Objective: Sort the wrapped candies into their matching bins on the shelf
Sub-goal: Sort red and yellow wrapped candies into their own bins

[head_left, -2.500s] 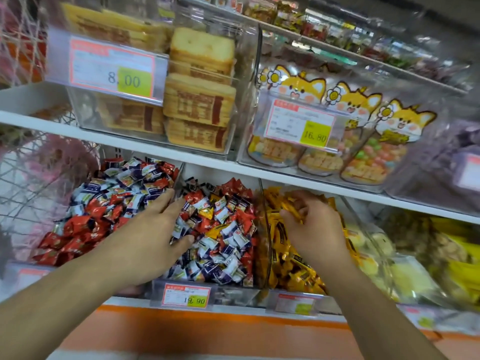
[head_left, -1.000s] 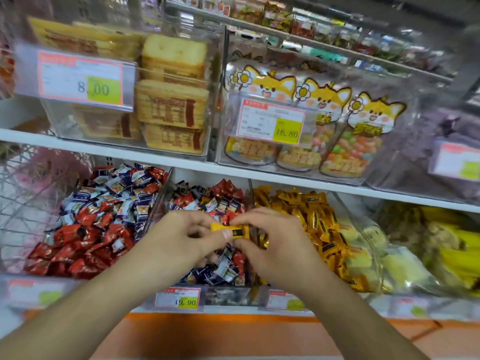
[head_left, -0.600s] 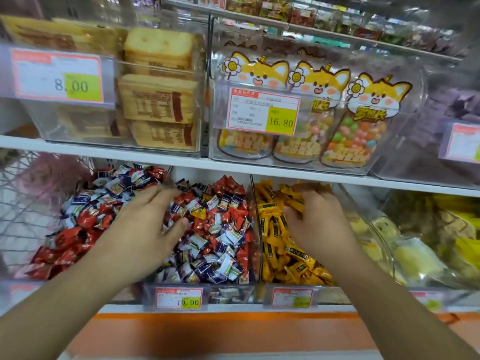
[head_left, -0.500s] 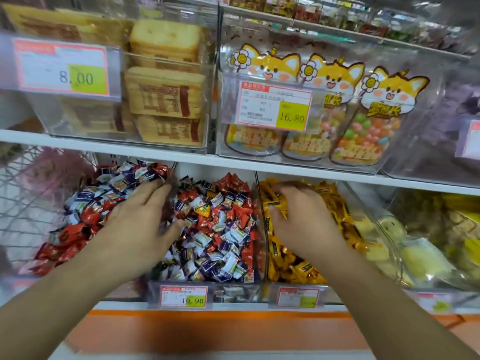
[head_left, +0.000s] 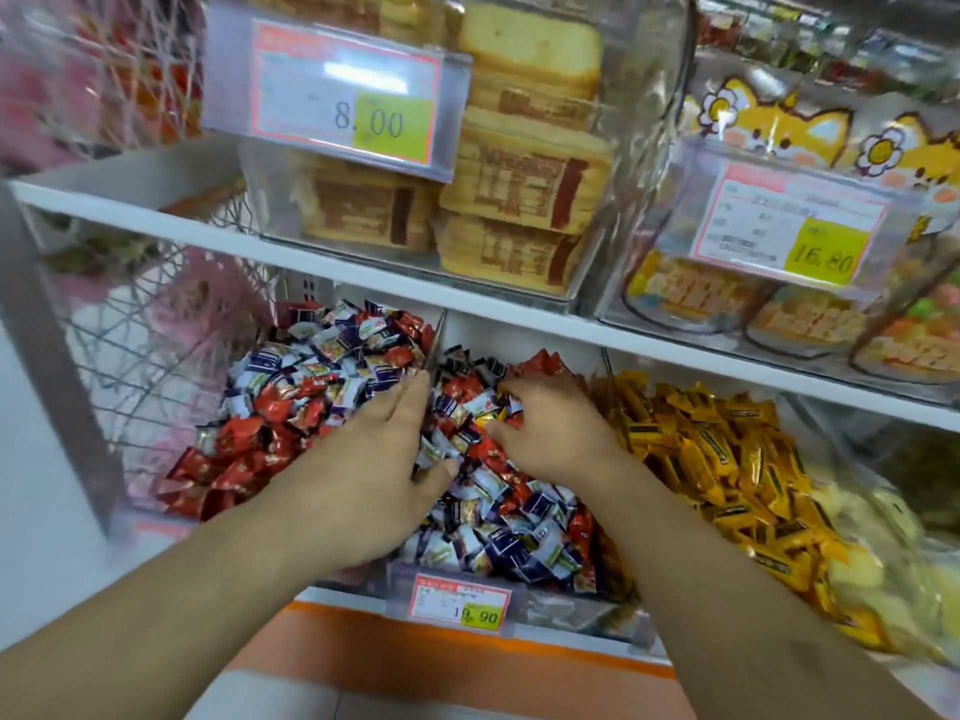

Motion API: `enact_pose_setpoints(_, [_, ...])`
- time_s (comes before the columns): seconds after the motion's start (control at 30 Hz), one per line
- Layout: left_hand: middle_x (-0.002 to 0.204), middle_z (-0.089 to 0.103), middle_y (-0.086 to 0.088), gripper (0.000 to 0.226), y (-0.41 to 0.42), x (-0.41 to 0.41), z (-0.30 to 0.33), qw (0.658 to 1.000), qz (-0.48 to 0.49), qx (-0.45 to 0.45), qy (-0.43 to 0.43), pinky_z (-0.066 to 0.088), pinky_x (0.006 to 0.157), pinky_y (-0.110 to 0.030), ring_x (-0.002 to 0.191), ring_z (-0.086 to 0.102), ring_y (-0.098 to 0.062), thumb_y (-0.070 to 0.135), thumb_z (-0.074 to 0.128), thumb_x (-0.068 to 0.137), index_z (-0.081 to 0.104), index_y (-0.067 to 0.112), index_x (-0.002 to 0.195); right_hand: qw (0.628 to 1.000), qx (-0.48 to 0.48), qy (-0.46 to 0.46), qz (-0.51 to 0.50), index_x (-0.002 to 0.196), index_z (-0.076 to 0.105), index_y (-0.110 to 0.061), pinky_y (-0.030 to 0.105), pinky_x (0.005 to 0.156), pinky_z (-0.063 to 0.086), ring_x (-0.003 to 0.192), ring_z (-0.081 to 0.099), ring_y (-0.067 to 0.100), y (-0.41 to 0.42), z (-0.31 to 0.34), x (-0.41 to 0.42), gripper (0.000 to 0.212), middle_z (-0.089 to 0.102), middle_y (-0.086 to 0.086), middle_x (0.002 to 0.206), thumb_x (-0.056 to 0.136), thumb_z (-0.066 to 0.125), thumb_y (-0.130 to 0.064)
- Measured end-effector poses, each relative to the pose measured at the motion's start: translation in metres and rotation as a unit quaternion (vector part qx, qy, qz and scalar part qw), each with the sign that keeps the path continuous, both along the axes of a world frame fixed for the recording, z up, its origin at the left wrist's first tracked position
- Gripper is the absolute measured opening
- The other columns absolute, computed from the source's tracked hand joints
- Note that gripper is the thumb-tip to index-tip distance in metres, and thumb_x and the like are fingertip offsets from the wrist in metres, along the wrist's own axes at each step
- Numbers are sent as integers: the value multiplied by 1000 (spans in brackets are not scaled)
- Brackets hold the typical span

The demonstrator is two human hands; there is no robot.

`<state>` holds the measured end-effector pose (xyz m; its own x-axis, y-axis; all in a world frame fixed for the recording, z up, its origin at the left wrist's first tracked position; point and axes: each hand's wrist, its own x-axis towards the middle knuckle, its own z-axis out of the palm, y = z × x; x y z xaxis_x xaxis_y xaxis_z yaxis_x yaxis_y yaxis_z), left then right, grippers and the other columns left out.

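Swung back from the yellow bin [head_left: 727, 459], right hand [head_left: 550, 433] now pinching a stray yellow candy [head_left: 491, 415] in the middle bin [head_left: 519, 511]; left hand [head_left: 379, 459] lying flat, fingers together, probably steadying the pile

Two bare arms reach in from the bottom. No sleeves show. The left hand [head_left: 382, 459] and right hand [head_left: 556, 433] wear no gloves or rings.
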<state>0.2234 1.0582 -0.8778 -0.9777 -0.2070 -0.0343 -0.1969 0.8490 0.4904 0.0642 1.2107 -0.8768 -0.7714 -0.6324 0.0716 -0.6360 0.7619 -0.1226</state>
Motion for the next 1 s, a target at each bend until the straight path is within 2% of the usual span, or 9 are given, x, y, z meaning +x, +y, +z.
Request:
enact_pose_setpoints(0.1, [170, -12, 11, 91, -5, 3, -1, 1000, -8, 11, 3, 14, 126, -28, 157, 5, -12, 58, 45, 102, -19, 30, 160, 1000, -19, 11, -5, 125, 71, -22, 40, 94, 57, 112, 66, 27, 0, -5, -3, 50, 73, 5, 116, 85, 77, -52])
enact_pose_setpoints(0.27, [171, -6, 11, 91, -4, 3, 3, 1000, -7, 22, 15, 15, 126, -31, 157, 7, -12, 57, 48, 101, -15, 29, 162, 998, -59, -18, 12, 119, 72, -25, 34, 95, 54, 114, 60, 18, 8, -1, 7, 49, 69, -2, 112, 78, 87, -44])
enact_pose_setpoints(0.43, [171, 3, 5, 88, 2, 2, 7, 999, 3, -2, 36, 16, 126, -30, 157, 10, -16, 49, 54, 101, -2, 21, 163, 992, -114, -37, 30, 135, 59, -30, 33, 97, 53, 111, 58, 9, 23, 22, 26, 66, 61, -13, 120, 78, 88, -43])
enact_pose_setpoints(0.6, [167, 11, 4, 82, 16, 2, 15, 994, -16, -61, 95, 27, 125, -40, 154, 18, -22, 36, 66, 96, 17, 30, 161, 977, -180, -111, 12, 137, 52, -38, 26, 96, 51, 111, 55, 3, 50, 41, 56, 64, 54, -18, 120, 82, 86, -43])
enact_pose_setpoints(0.77, [165, 16, 7, 73, 33, 4, 24, 993, -7, -56, 105, 30, 123, -38, 153, 24, -20, 40, 63, 97, 26, 28, 159, 975, -200, -85, -53, 141, 48, -40, 33, 104, 50, 120, 50, 4, 99, 50, 70, 57, 50, -17, 135, 91, 75, -47])
enact_pose_setpoints(0.87, [166, 13, 9, 72, 36, 5, 25, 995, -5, -49, 89, 30, 123, -38, 153, 23, -20, 40, 62, 98, 25, 29, 159, 973, -201, -38, -108, 146, 47, -32, 31, 106, 47, 128, 51, 10, 134, 52, 68, 59, 51, -13, 141, 94, 73, -43])
enact_pose_setpoints(1.0, [165, 12, 10, 69, 30, 5, 25, 996, -6, -47, 78, 32, 122, -38, 151, 28, -20, 37, 62, 98, 28, 27, 157, 975, -151, 11, -164, 155, 42, -21, 34, 106, 44, 136, 48, 21, 165, 56, 56, 67, 52, -1, 147, 95, 70, -35])
